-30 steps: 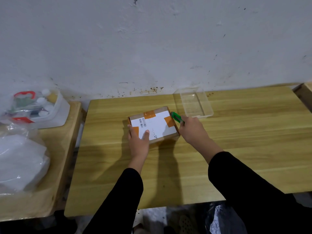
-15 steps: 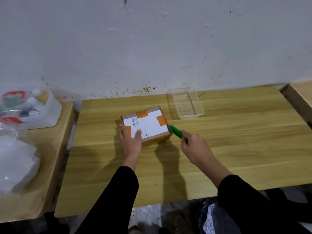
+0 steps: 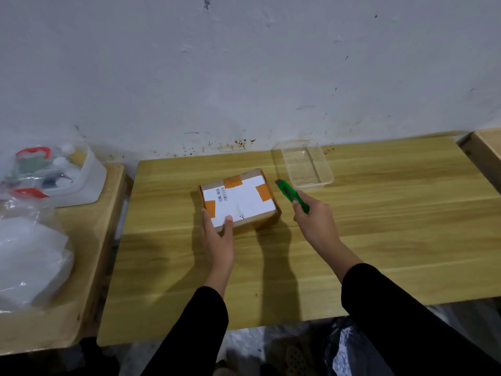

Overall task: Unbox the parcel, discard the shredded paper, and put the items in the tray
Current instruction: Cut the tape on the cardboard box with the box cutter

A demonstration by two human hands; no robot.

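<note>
A small brown cardboard parcel [image 3: 240,200] with a white label and orange tape lies closed on the wooden table [image 3: 379,240]. My left hand [image 3: 218,237] grips its near left corner, thumb on the label. My right hand [image 3: 315,223] holds a green utility knife [image 3: 292,196] just right of the parcel, its tip pointing toward the far right corner and a little apart from the box. A clear plastic tray [image 3: 306,166] stands empty behind the knife, near the wall.
On a lower side table at the left sit a white bin [image 3: 81,180] with bottles and a bulging plastic bag [image 3: 29,256]. Another wooden surface [image 3: 485,150] shows at the far right. Dark bags lie on the floor below the table's front edge.
My right hand with the knife drew back along the parcel's right side toward me, then moved out a little to the right. The left hand stayed on the parcel.
</note>
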